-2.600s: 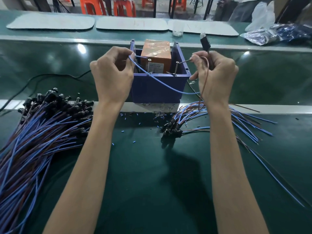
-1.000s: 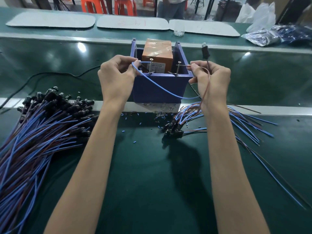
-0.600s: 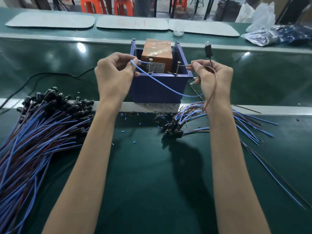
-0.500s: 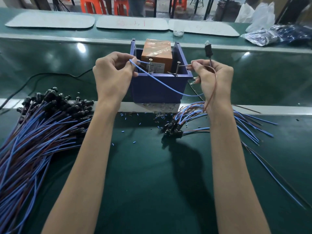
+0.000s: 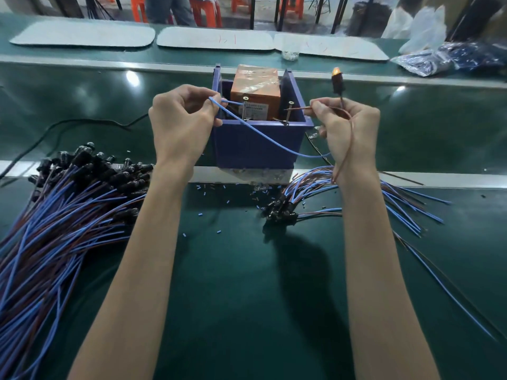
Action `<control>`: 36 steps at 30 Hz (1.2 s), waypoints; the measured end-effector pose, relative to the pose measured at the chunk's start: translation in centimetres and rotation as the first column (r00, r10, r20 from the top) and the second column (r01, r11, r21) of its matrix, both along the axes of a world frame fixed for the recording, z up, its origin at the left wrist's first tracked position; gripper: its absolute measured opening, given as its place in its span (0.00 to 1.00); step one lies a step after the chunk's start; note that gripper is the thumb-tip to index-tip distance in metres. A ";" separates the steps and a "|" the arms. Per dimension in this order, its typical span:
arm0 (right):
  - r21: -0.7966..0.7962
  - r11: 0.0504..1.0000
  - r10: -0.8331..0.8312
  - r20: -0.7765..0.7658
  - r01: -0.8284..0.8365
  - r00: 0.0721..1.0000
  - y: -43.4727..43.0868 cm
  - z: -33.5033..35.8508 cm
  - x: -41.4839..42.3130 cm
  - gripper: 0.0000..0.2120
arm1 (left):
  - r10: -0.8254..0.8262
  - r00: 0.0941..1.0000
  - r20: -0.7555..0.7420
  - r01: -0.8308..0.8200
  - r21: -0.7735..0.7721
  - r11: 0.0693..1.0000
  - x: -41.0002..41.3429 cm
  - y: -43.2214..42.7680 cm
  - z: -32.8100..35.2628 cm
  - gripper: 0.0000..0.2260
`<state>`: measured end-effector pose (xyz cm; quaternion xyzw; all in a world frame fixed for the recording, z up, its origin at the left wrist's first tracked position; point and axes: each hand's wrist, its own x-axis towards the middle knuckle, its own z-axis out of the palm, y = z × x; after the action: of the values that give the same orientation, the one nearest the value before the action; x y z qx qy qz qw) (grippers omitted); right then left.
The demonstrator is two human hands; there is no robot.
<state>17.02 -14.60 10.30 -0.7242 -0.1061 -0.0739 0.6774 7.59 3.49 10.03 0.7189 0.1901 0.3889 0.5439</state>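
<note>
Test of one lead set, contact stage. The left hand [image 5: 181, 119] pinches the bare end of the thin blue insulated wire [image 5: 263, 135] between thumb and forefinger and holds it against the left upright screw terminal [image 5: 245, 99]. The right hand [image 5: 345, 124] pinches the thin brown wire [image 5: 349, 144] the same way, its stripped tip at the right screw terminal [image 5: 290, 104]; its other fingers are curled.

Both wires run to the small black indicator lamp [image 5: 337, 80], which stands upright above the right hand, over the far right corner of the open blue plastic box [image 5: 258, 146]. The lamp's tip glows orange. Judgement: the circuit is made and this piece passes; what remains is to lift the ends off and lay it with its lot.

A taped orange block [image 5: 256, 86] sits inside the box, which stands mid-counter at the metal rail [image 5: 411, 182].

Large heap of black-capped lamps with blue and brown leads [image 5: 55, 215] at the left edge; a much smaller bundle [image 5: 356, 198] under the right wrist. Which is tested I cannot tell, so the share left is uncertain.

Surface: dark green glossy counter [image 5: 247, 283], scattered with short blue insulation offcuts [image 5: 219, 231]. A black cable [image 5: 82, 123] trails off left.

Room: pale mats [image 5: 82, 35] along the far edge, plastic bags [image 5: 452, 58] at the far right corner, orange stools [image 5: 208, 9] beyond.
</note>
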 end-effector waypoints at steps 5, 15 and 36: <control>-0.019 0.999 -0.028 0.004 0.028 1.000 0.0 -0.1 0.0 0.04 | 0.000 1.000 0.001 0.000 0.002 1.000 0.0 0.0 -0.1 0.05; 0.028 0.995 -0.100 0.050 0.098 0.994 -0.2 0.0 0.0 0.05 | 0.064 0.997 0.041 -0.065 0.017 0.998 -0.4 0.3 0.5 0.04; -0.009 0.999 -0.052 0.057 0.053 0.997 -0.2 0.0 0.2 0.03 | 0.029 0.996 0.085 -0.031 0.016 0.999 -0.2 -0.1 0.6 0.05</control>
<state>17.20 -14.82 10.28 -0.7278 -0.1067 -0.1116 0.6682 7.39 3.39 10.64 0.7035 0.1743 0.4288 0.5393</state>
